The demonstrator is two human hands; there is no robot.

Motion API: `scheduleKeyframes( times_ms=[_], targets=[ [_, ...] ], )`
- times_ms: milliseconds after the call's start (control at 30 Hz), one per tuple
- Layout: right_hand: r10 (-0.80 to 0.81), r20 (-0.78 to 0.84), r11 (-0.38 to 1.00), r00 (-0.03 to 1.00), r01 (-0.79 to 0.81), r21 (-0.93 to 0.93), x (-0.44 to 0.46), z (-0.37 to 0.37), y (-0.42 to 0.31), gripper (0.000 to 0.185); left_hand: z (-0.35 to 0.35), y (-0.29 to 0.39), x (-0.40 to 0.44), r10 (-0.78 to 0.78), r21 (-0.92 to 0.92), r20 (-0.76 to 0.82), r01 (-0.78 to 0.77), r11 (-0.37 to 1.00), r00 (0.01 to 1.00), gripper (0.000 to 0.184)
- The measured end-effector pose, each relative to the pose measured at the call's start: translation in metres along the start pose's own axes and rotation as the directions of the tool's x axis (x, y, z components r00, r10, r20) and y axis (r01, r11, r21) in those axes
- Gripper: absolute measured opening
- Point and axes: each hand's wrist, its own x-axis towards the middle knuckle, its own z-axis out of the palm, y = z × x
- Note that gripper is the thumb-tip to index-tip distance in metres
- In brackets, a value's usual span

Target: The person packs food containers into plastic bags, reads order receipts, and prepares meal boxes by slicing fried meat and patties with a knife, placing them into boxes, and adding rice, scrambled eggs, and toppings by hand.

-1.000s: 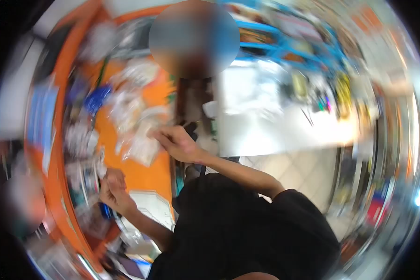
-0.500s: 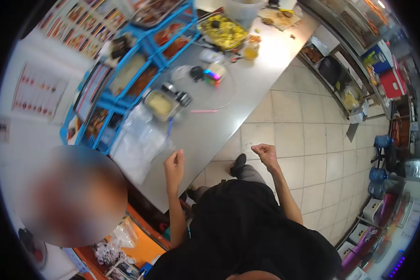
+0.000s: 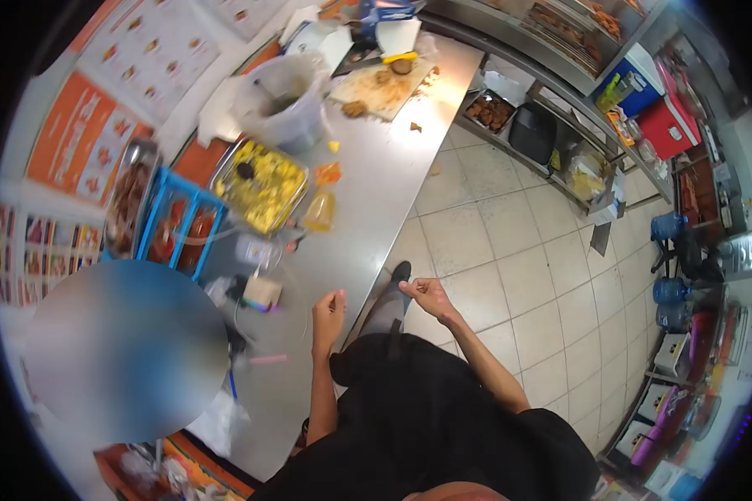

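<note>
My left hand (image 3: 329,316) is raised beside the edge of the metal counter (image 3: 368,192), its fingers curled together; whether anything is inside them is too small to tell. Over the tiled floor, my right hand (image 3: 429,296) hangs in the air with fingers curled in, and I cannot make out anything in it. Neither hand touches the counter. Nearest on the counter lie a pink strip (image 3: 268,360) and a small pale block (image 3: 262,292). Farther up stand a tray of yellow food (image 3: 261,185) and a yellow container (image 3: 319,210).
A large plastic bucket (image 3: 282,104) and a cutting board with food scraps (image 3: 383,90) are at the counter's far end. Blue baskets (image 3: 180,224) line its left side. Across the floor are a low shelf (image 3: 533,134) and a red cooler (image 3: 668,128). A blurred disc covers the left.
The view has swung from the orange table to along the metal counter, and the bucket and board now show fully. Both hands have stayed raised, and are closer together than half a second ago.
</note>
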Motion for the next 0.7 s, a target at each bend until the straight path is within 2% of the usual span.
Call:
scheduleKeyframes(
  times_ms=[67,167,200,267,300,333,367,467,567,667,700],
  targets=[
    [-0.004,0.043,0.997,0.999,0.001,0.079,0.047,-0.035,-0.015,0.038,0.021,0.017,0.069,0.033,0.022,0.001,-0.033,0.999,0.999,0.041],
    [0.07,-0.025,0.997,0.997,-0.069,0.019,0.103,-0.101,-0.042,0.038,0.061,0.044,0.172,0.037,0.063,0.002,-0.037,0.997,0.999,0.042],
    [0.066,-0.053,0.996,0.996,-0.062,0.057,0.115,-0.124,-0.056,0.036,0.075,0.062,0.198,0.049,0.084,0.021,-0.05,0.995,0.999,0.042],
    [0.063,-0.097,0.998,0.993,-0.062,0.008,0.146,-0.173,-0.06,0.033,0.107,0.11,0.265,0.107,0.128,0.068,-0.115,0.985,0.992,0.041],
    [0.05,-0.139,0.998,0.989,-0.053,-0.017,0.163,-0.202,-0.063,0.031,0.129,0.125,0.301,0.138,0.126,0.087,-0.149,0.981,0.987,0.04],
    [-0.11,-0.18,0.993,0.977,0.115,0.018,0.177,-0.227,-0.069,0.029,0.152,0.134,0.334,0.173,0.121,0.11,-0.186,0.975,0.979,0.04],
    [-0.083,-0.233,0.995,0.969,0.092,0.026,0.193,-0.259,-0.075,0.029,0.18,0.144,0.372,0.207,0.114,0.13,-0.222,0.968,0.97,0.039],
    [-0.008,-0.325,0.996,0.946,0.035,0.079,0.23,-0.346,-0.097,0.027,0.269,0.184,0.485,0.317,0.116,0.073,-0.324,0.939,0.946,0.037],
    [-0.034,-0.37,0.993,0.928,0.074,0.096,0.288,-0.436,-0.095,0.025,0.365,0.241,0.594,0.265,0.16,-0.039,-0.256,0.953,0.963,0.037],
    [-0.095,-0.403,0.995,0.91,0.103,-0.001,0.347,-0.519,-0.095,0.022,0.453,0.219,0.73,0.338,0.566,-0.165,-0.192,0.802,0.927,0.042],
    [-0.136,-0.379,0.988,0.915,0.155,0.018,0.367,-0.545,-0.099,0.021,0.481,0.206,0.766,0.477,0.73,-0.256,-0.156,0.665,0.841,0.045]
  ],
)
